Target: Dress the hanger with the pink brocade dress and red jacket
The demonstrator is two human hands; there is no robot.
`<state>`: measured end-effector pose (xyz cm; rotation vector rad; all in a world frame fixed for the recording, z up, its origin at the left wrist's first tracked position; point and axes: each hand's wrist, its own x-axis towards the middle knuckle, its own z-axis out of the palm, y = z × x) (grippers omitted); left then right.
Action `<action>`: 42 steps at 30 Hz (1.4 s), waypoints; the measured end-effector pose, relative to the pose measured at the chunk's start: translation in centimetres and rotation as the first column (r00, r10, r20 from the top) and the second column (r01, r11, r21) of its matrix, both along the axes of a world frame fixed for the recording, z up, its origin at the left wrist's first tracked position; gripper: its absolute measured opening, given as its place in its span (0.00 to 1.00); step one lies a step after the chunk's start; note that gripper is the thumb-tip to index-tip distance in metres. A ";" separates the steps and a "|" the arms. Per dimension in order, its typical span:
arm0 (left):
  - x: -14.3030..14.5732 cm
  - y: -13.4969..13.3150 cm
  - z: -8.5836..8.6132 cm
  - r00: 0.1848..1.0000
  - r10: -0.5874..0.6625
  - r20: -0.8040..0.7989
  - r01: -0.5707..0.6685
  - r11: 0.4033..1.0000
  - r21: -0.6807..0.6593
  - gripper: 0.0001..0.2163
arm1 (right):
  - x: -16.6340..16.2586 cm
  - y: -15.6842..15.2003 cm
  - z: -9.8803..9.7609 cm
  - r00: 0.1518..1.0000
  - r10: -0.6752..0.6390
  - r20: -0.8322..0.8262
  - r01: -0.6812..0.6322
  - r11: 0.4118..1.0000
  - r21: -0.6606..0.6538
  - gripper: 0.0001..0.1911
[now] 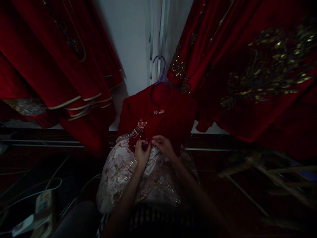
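A red jacket (182, 112) hangs in front of me on a purple hanger (162, 74). At its lower front edge, my left hand (142, 154) is closed, thumb and fingertips pinching the cloth beside a beaded string. Close by on the right, my right hand (163, 145) pinches the same front edge; a small fastening there is too dark to make out. Higher on the jacket's front sits a pearly clasp (158, 112). A fan-shaped brooch (142, 124) with strands of beads hangs left of it. Below the jacket spreads a pale skirt (116, 172) with shiny embroidery.
Red garments with pale trim (56, 66) hang on the left, and a red garment with gold sequins (269, 66) on the right. A power strip (44, 208) with white cables lies at lower left. A wooden frame (269, 172) stands at lower right. The room is dim.
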<state>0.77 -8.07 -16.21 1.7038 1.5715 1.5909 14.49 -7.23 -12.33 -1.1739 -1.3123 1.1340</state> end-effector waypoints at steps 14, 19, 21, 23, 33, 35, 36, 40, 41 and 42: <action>-1.0 0.5 2.0 0.972 -0.234 -0.032 0.231 0.971 -0.067 0.04 | -1.4 -1.2 1.6 0.954 -0.165 0.252 0.095 0.959 0.268 0.09; -1.3 0.8 2.6 0.962 -0.271 -0.030 0.269 0.961 -0.062 0.06 | -1.0 -0.7 2.0 0.955 -0.122 0.269 0.040 0.956 0.291 0.08; -1.3 0.8 2.9 0.963 -0.267 -0.026 0.265 0.962 -0.062 0.06 | -0.6 -0.5 2.3 0.953 -0.095 0.286 0.005 0.954 0.301 0.06; -1.3 0.9 3.2 0.961 -0.272 -0.043 0.269 0.961 -0.060 0.05 | -0.2 -0.3 2.6 0.951 -0.080 0.300 -0.015 0.954 0.300 0.05; -1.2 0.4 4.7 0.956 -0.279 -0.093 0.270 0.958 -0.096 0.04 | 1.2 0.0 3.0 0.961 0.011 0.275 -0.078 0.969 0.233 0.06; -1.0 0.2 5.1 0.956 -0.275 -0.099 0.264 0.958 -0.109 0.04 | 1.5 -0.1 3.2 0.963 0.030 0.267 -0.095 0.967 0.236 0.07; -0.9 0.1 5.2 0.955 -0.276 -0.106 0.264 0.958 -0.115 0.05 | 1.5 -0.1 3.3 0.963 0.033 0.266 -0.099 0.966 0.239 0.07; -1.0 -0.1 5.6 0.946 -0.295 -0.135 0.280 0.953 -0.118 0.05 | 1.6 -0.2 3.7 0.961 0.032 0.275 -0.099 0.968 0.233 0.06; -1.0 -0.1 5.6 0.943 -0.299 -0.143 0.285 0.952 -0.115 0.05 | 1.6 -0.2 3.7 0.959 0.037 0.281 -0.103 0.969 0.225 0.06; -1.1 -0.1 5.6 0.940 -0.305 -0.152 0.290 0.950 -0.114 0.05 | 1.6 -0.2 3.8 0.957 0.043 0.288 -0.109 0.970 0.218 0.07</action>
